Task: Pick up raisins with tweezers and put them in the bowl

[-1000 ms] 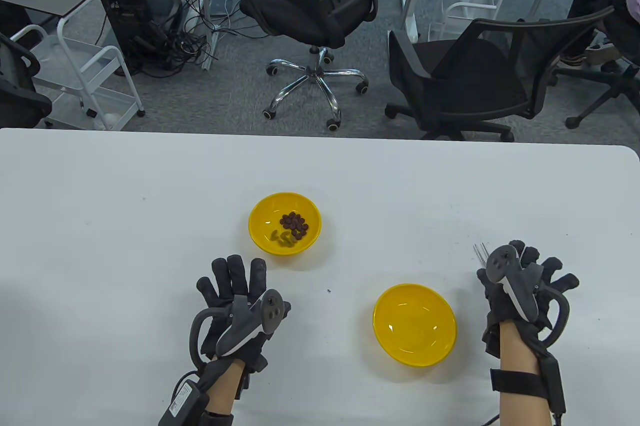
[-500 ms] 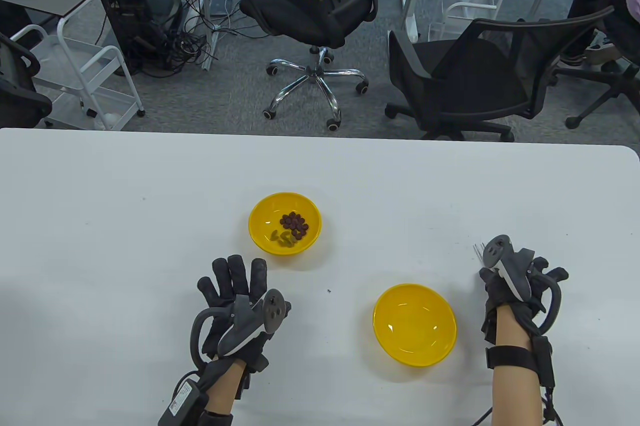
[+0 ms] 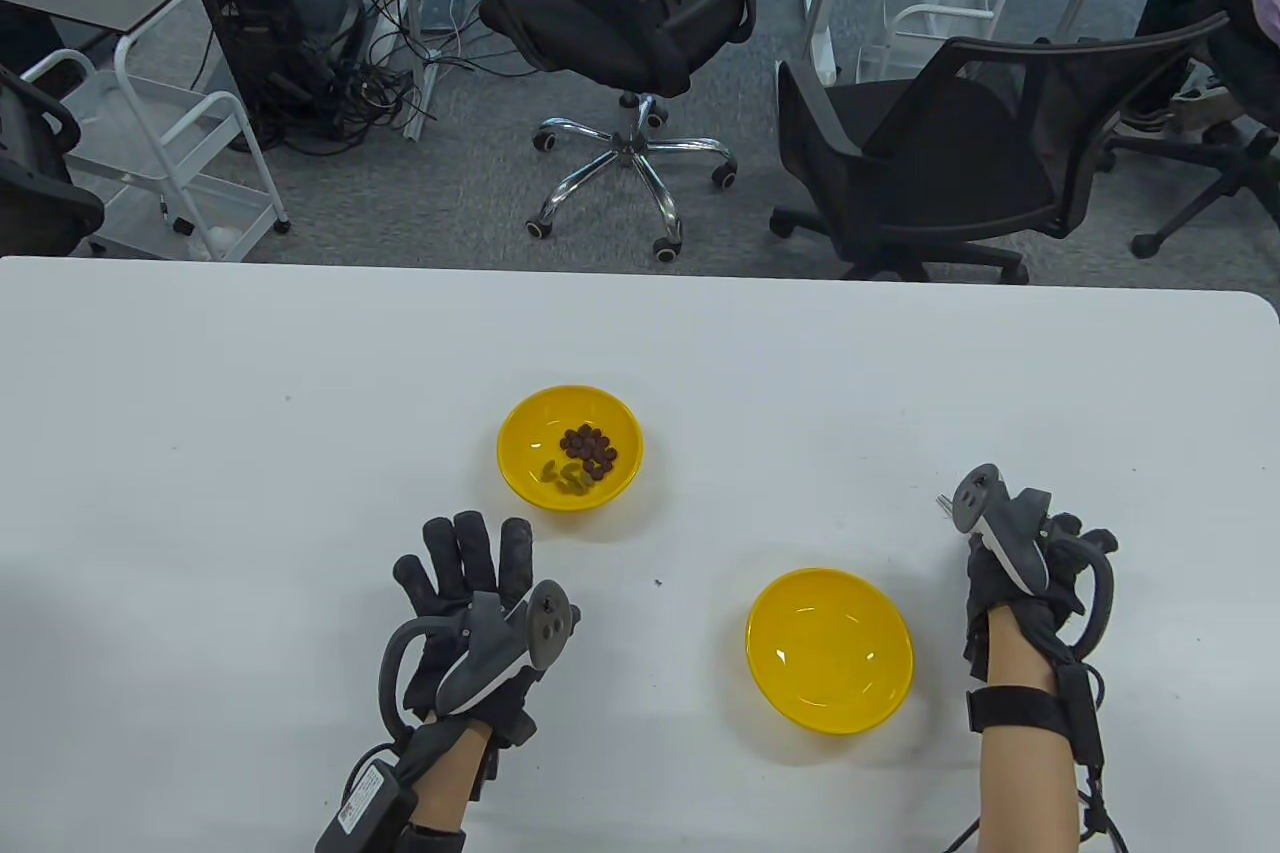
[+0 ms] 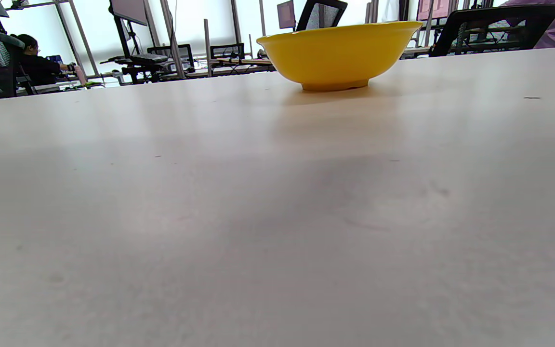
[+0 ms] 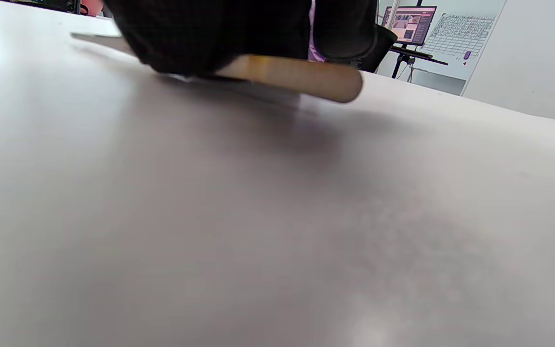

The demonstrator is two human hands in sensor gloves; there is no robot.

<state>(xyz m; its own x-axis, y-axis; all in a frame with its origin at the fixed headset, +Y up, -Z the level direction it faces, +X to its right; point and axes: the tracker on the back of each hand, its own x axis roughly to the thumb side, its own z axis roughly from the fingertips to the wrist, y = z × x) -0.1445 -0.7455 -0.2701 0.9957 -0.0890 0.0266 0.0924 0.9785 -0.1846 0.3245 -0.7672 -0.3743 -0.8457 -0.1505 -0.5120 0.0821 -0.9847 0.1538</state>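
Note:
A yellow bowl [image 3: 512, 453] at the table's middle holds dark raisins [image 3: 590, 449] and a few greenish ones. It also shows in the left wrist view [image 4: 340, 53]. A second yellow bowl [image 3: 829, 650] stands empty nearer the front, right of centre. My left hand [image 3: 468, 548] rests flat on the table, fingers spread, just in front of the raisin bowl. My right hand [image 3: 1050, 538] is curled over the tweezers, whose metal tips [image 3: 943, 501] stick out to the left. In the right wrist view my gloved fingers [image 5: 219, 33] grip the tweezers [image 5: 292, 73] low over the table.
The white table [image 3: 250, 393] ends at a far edge, with office chairs [image 3: 930, 163] and a white cart [image 3: 180, 163] on the floor beyond. A small dark speck [image 3: 657, 582] lies between the hands.
My right hand's fingers have curled in from spread to closed over the tweezers, and the hand has tilted up and shifted slightly away. The left hand and both bowls have not moved.

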